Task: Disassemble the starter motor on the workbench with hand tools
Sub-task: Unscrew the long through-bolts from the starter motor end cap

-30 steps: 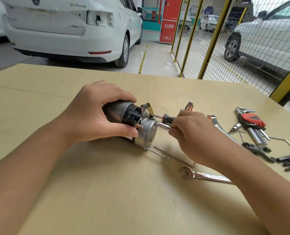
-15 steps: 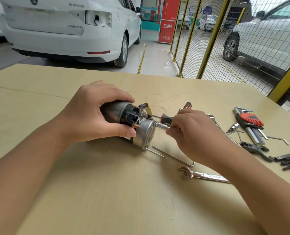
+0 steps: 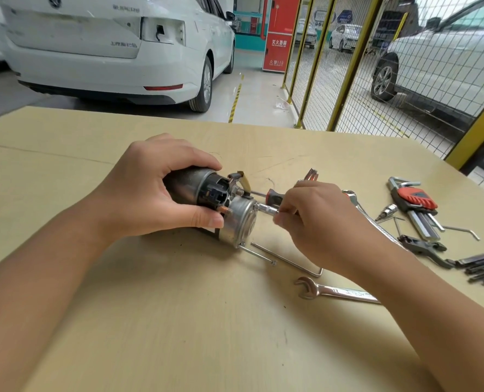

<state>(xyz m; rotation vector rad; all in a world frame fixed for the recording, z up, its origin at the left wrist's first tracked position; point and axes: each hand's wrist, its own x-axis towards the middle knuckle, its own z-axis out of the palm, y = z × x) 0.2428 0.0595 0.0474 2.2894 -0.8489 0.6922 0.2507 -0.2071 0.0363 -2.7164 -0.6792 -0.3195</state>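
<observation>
Head view: wrench (image 3: 334, 291), hex keys (image 3: 414, 202) beside starter motor (image 3: 221, 210).

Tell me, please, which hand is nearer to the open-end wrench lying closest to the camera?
Right. The right hand works a tool at the starter motor just beyond the wrench, its forearm crossing the wrench's handle. The left hand grips the motor farther off to the left.

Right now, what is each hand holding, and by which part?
Left hand grips the grey cylindrical starter motor around its dark body. Right hand pinches a chrome socket driver by its shank, seated at the silver end cap.
</observation>
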